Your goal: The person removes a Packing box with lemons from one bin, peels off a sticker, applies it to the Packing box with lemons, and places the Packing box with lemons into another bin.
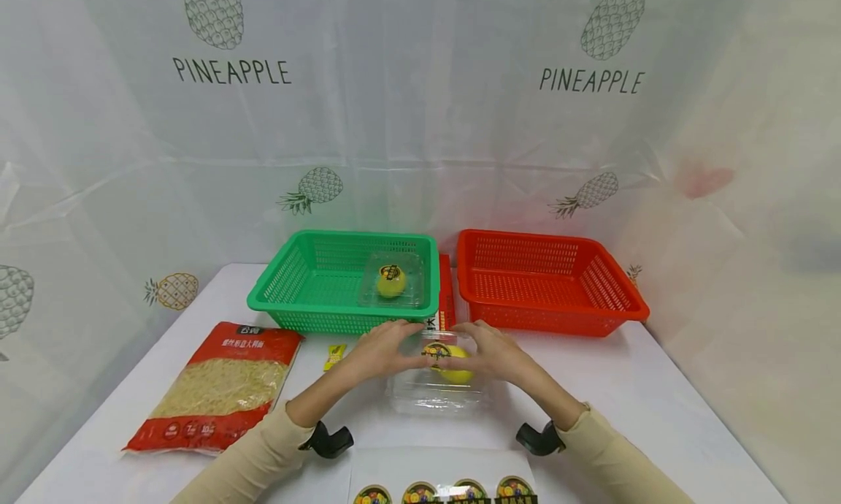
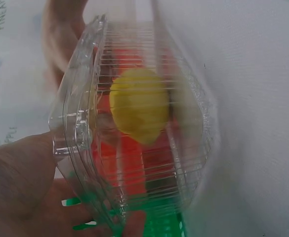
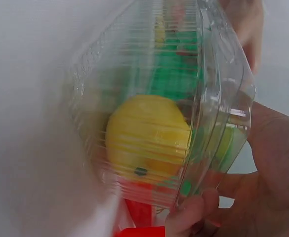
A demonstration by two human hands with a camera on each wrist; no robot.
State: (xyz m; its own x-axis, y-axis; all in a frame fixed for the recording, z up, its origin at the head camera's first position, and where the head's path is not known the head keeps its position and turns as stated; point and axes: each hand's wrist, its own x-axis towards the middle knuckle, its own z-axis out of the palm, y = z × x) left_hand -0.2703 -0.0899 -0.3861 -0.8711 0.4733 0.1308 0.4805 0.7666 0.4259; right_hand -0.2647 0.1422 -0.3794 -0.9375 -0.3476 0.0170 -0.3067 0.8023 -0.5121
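A clear plastic clamshell box (image 1: 436, 402) stands at the middle of the white table, its lid down. Inside it lies a yellow lemon (image 2: 139, 103), and a round dark fruit sticker (image 1: 435, 350) shows on the lid. My left hand (image 1: 383, 352) grips the box's left side, thumb over the lid and fingers round the far edge. On the opposite side my right hand (image 1: 497, 353) holds it in the same way. Through the ribbed wall in the right wrist view, the lemon (image 3: 146, 136) appears large. The box's far rim is partly hidden behind both hands.
A green basket (image 1: 342, 318) at the back holds another clear box with a stickered lemon (image 1: 391, 283). To its right is a red basket (image 1: 545, 318). A pasta bag (image 1: 217, 387) and a small yellow packet (image 1: 334, 356) lie left; a sticker sheet (image 1: 440, 460) lies in front.
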